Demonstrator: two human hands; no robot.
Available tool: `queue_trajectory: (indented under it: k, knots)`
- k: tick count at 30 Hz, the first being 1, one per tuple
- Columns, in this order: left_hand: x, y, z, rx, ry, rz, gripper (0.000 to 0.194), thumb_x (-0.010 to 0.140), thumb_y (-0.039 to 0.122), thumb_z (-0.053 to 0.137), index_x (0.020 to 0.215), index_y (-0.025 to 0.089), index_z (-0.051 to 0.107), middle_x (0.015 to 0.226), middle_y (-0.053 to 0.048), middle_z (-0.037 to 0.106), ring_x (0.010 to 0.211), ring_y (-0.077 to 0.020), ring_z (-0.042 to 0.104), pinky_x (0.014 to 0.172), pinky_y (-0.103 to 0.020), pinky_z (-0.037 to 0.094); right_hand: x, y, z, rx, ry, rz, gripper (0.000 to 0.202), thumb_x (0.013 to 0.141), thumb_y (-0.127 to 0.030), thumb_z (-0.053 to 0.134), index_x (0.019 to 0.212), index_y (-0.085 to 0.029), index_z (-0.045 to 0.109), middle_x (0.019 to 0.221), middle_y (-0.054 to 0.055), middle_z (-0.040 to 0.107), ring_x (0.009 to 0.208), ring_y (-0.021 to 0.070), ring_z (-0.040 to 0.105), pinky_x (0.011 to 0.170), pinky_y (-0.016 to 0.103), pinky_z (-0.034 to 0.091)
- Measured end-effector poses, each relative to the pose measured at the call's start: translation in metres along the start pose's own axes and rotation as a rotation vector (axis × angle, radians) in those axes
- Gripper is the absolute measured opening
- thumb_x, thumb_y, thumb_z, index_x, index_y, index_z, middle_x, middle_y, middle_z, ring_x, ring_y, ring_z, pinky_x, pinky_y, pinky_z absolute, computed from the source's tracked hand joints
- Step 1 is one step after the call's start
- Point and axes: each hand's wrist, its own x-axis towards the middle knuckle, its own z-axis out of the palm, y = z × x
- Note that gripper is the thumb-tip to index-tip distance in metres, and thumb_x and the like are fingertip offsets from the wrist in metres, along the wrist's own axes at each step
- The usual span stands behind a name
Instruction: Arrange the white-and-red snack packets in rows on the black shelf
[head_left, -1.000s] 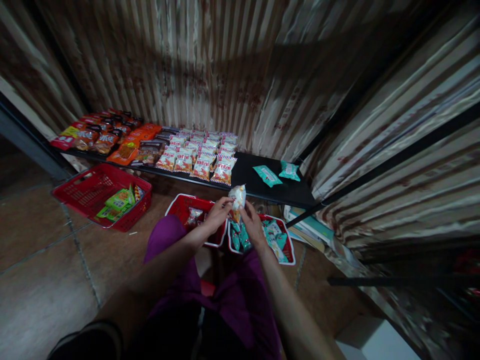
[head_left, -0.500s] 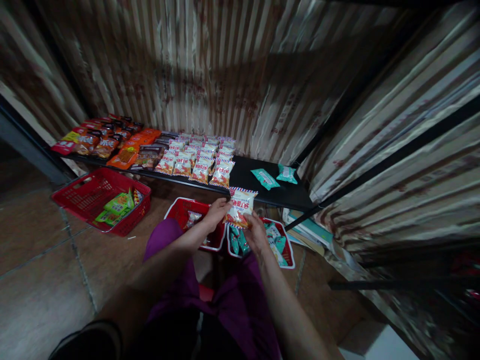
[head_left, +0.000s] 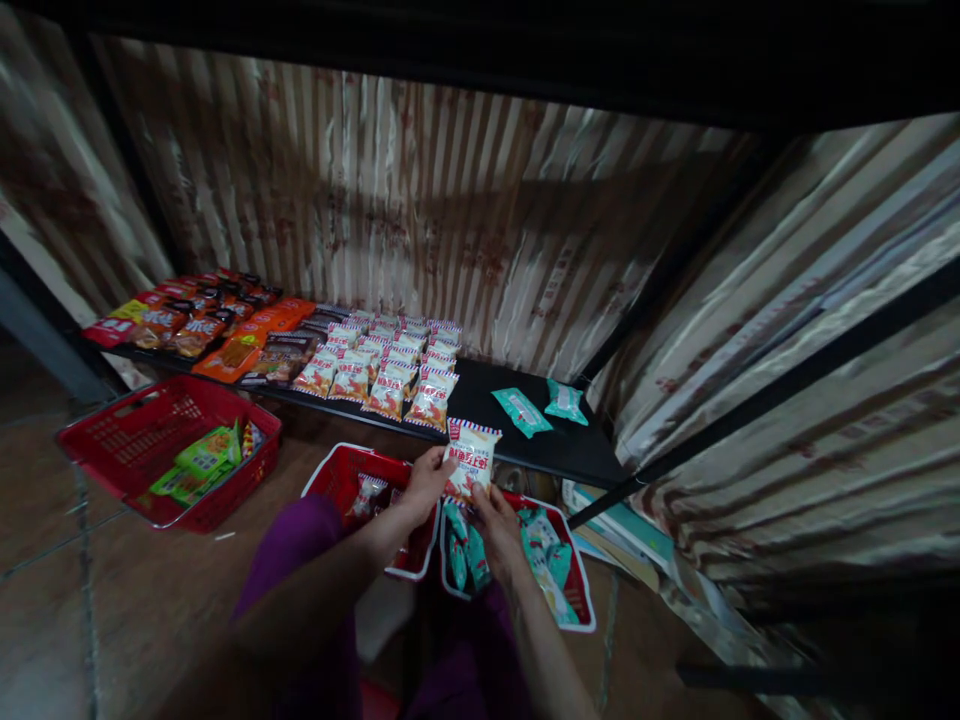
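Observation:
Between both hands I hold a white and orange snack bag point(head_left: 470, 462) with a striped top edge. My left hand point(head_left: 426, 485) grips its left side, and my right hand point(head_left: 496, 525) grips its lower right corner. The bag is just in front of the black shelf's point(head_left: 480, 385) front edge. On the shelf, rows of matching snack bags point(head_left: 390, 385) stand to the left. Two teal packets point(head_left: 523, 411) lie apart on the right part. Below my hands are a red basket with a few packets point(head_left: 339, 485) and another basket point(head_left: 583, 600) holding several teal packets.
Orange packets point(head_left: 247, 340) and brown-and-red snack bags point(head_left: 199, 332) fill the shelf's left end. A larger red basket point(head_left: 97, 440) with green packets point(head_left: 199, 465) sits on the floor at left. A black shelf post point(head_left: 637, 475) and stacked books point(head_left: 622, 525) are at right.
My view has tilted up, so the shelf and baskets appear lower. Both hands still hold the same snack bag near the shelf's front edge.

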Motion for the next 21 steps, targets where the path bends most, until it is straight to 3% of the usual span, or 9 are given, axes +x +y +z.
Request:
queue_trajectory:
  k: [6, 9, 13, 17, 21]
  knots:
    - [0.057, -0.015, 0.025, 0.159, 0.004, 0.037, 0.021, 0.071, 0.027, 0.067, 0.09, 0.019, 0.062, 0.089, -0.005, 0.068, 0.088, -0.019, 0.062, 0.079, -0.029, 0.047, 0.055, -0.009, -0.008, 0.065, 0.055, -0.028, 0.03, 0.062, -0.04, 0.075, 0.087, -0.025, 0.068, 0.083, 0.0, 0.072, 0.069, 0.0157, 0.064, 0.06, 0.025, 0.05]
    - [0.088, -0.01, 0.046, 0.244, 0.044, 0.061, 0.024, 0.071, 0.025, 0.066, 0.094, 0.022, 0.061, 0.094, -0.005, 0.068, 0.095, -0.0208, 0.06, 0.085, -0.031, 0.045, 0.096, -0.018, -0.016, 0.057, 0.07, -0.066, 0.031, 0.062, -0.04, 0.074, 0.087, -0.023, 0.067, 0.08, 0.0, 0.071, 0.065, 0.0143, 0.063, 0.057, 0.024, 0.049]
    - [0.127, 0.005, 0.076, 0.432, 0.143, 0.102, 0.037, 0.074, 0.021, 0.061, 0.111, 0.02, 0.056, 0.113, -0.011, 0.063, 0.11, -0.0231, 0.055, 0.098, -0.034, 0.037, 0.159, -0.033, -0.021, -0.002, 0.141, -0.106, 0.047, 0.06, -0.04, 0.075, 0.101, -0.023, 0.062, 0.088, 0.0, 0.07, 0.069, 0.0146, 0.064, 0.06, 0.024, 0.051]
    - [0.166, 0.014, 0.101, 0.734, 0.174, 0.062, 0.048, 0.083, 0.021, 0.045, 0.13, 0.011, 0.042, 0.13, -0.017, 0.052, 0.12, -0.0236, 0.048, 0.103, -0.034, 0.032, 0.218, -0.048, -0.015, 0.014, 0.274, -0.157, 0.063, 0.058, -0.039, 0.075, 0.115, -0.024, 0.053, 0.085, -0.002, 0.068, 0.07, 0.0147, 0.065, 0.064, 0.026, 0.053]
    - [0.204, 0.011, 0.114, 0.785, 0.172, 0.051, 0.049, 0.086, 0.023, 0.039, 0.133, 0.013, 0.039, 0.134, -0.013, 0.049, 0.125, -0.022, 0.044, 0.104, -0.033, 0.033, 0.269, -0.053, -0.004, -0.011, 0.277, -0.201, 0.065, 0.058, -0.039, 0.073, 0.117, -0.022, 0.051, 0.083, 0.001, 0.068, 0.068, 0.0161, 0.065, 0.063, 0.027, 0.053]
